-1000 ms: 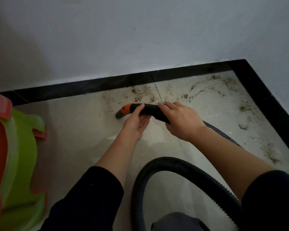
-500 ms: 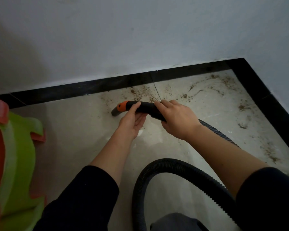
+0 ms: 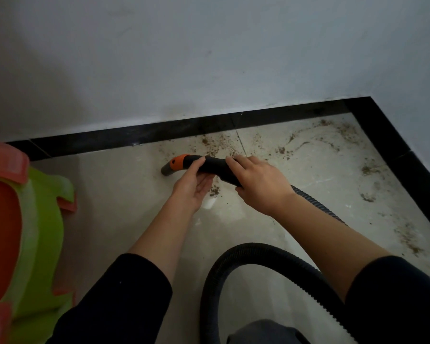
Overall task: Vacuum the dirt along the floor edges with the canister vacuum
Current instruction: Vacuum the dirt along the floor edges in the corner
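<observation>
Plastic object [image 3: 35, 219]: green with orange parts, at the left edge of the frame, standing on the floor tile [image 3: 124, 194]. Cut off by the frame, so its type can't be determined.
Baseboard [image 3: 134, 136]: black strip running from left to upper right, then turning down the right side. White wall [image 3: 209, 58] above it.
Nozzle tip [image 3: 166, 170]: grey, left of centre, angled down-left near the floor. Contact with the tile can't be resolved.
Vacuum handle [image 3: 212, 165]: black and curved, with an orange collar [image 3: 179, 163] behind the tip. It lies roughly level at centre frame, just in front of the baseboard.
Left hand [image 3: 193, 188]: palm up beneath the handle, thumb laid over the top by the collar. It is grasping the handle from below.
Right hand [image 3: 258, 184]: fingers curled over the rear of the handle from above, clasping it.
Hose [image 3: 258, 254]: black and ribbed. It leaves the handle behind the right forearm and loops across lower centre.
Dirt [image 3: 216, 142]: brown crumbs along the baseboard behind the handle. A small clump lies under the hands, and more is scattered along the right edge toward the corner.
</observation>
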A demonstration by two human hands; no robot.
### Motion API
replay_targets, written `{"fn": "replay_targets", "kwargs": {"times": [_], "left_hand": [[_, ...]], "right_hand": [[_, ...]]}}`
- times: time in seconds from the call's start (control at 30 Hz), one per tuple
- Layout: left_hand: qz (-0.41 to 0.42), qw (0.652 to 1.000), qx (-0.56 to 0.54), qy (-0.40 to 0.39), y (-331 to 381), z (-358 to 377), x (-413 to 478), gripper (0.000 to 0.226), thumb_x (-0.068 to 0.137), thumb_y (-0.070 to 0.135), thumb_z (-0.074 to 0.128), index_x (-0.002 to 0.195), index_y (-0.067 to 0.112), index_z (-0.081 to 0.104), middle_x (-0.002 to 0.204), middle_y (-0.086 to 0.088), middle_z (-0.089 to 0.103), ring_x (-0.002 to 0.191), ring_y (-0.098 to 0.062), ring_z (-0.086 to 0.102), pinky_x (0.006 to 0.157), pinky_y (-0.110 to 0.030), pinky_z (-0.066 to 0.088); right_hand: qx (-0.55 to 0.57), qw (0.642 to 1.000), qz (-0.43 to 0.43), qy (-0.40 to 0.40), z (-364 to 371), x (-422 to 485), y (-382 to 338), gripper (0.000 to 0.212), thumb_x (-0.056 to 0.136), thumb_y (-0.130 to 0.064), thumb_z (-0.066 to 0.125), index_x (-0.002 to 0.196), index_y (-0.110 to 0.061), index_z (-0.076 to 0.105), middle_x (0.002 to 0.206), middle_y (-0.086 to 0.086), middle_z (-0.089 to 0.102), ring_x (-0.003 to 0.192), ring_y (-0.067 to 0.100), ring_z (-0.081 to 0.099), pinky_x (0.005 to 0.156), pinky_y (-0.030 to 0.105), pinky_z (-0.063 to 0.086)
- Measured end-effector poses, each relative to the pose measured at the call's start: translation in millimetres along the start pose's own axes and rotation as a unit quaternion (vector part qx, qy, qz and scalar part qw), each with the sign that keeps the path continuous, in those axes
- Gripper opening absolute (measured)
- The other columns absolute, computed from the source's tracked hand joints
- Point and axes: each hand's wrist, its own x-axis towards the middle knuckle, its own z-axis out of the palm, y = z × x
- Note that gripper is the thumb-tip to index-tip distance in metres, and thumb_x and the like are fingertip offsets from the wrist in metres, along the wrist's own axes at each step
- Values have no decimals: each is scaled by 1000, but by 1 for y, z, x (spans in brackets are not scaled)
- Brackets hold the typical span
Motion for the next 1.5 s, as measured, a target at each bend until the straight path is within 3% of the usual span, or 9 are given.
{"fn": "replay_targets", "kwargs": {"times": [0.53,0.83,0.97,1.5], "left_hand": [[12,1000,-7,22,15,-21,-4,33,90,24,69,117,6,59,96,-11,71,89,-15,68,72,-21,53],[13,999,-15,33,20,-30,-5,18,90,23,69,101,10,61,97,-12,71,90,-17,69,77,-24,53],[15,999,-20,33,24,-34,-5,18,90,23,69,102,11,61,97,-11,72,89,-16,69,74,-23,54],[-5,1000,-18,10,10,-11,-4,27,91,22,68,111,6,59,100,-14,70,91,-18,68,88,-27,52]], "right_hand": [[2,1000,-27,2,-3,11,-20,66,95,-23,55,151,-13,21,146,8,39,126,26,44,98,36,42],[-2,999,-38,-2,-2,17,-28,67,96,-21,55,151,-12,19,147,9,38,126,26,43,100,36,42],[-1,999,-39,2,-3,20,-32,67,95,-21,56,151,-12,20,145,8,40,123,26,45,97,35,43],[4,1000,-9,2,-3,10,-12,64,91,-17,56,148,-11,28,134,7,49,113,26,50,88,36,47]]}}
